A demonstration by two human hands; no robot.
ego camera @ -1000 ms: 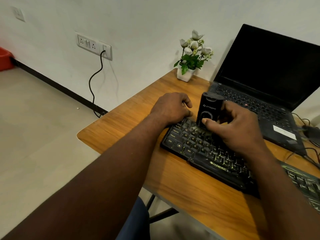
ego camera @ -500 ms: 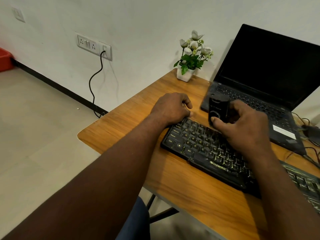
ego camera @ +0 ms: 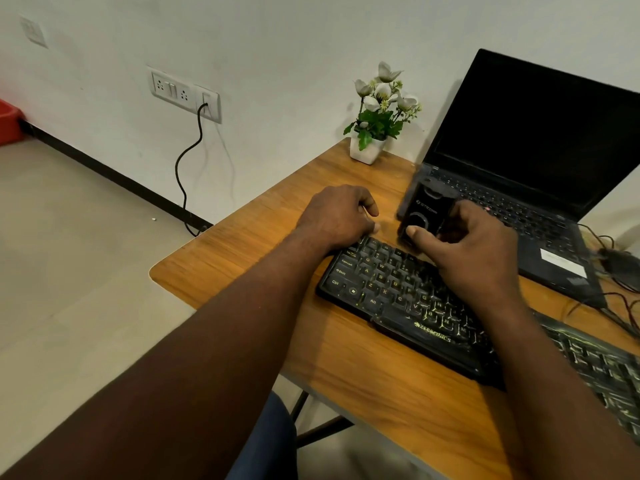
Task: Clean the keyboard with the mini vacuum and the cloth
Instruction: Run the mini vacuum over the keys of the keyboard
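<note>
Lit softly and evenly, fairly bright, with no hard glare anywhere. Casts only faint, soft-edged shadows: a pale one just right of the cable on the wall, a darker band on the desk along the near edge of the keyboard. Smears with motion blur around the mini vacuum and the right hand (lettering there barely legible). Stretches and softens toward the frame edges, most at the keyboard's right end.
</note>
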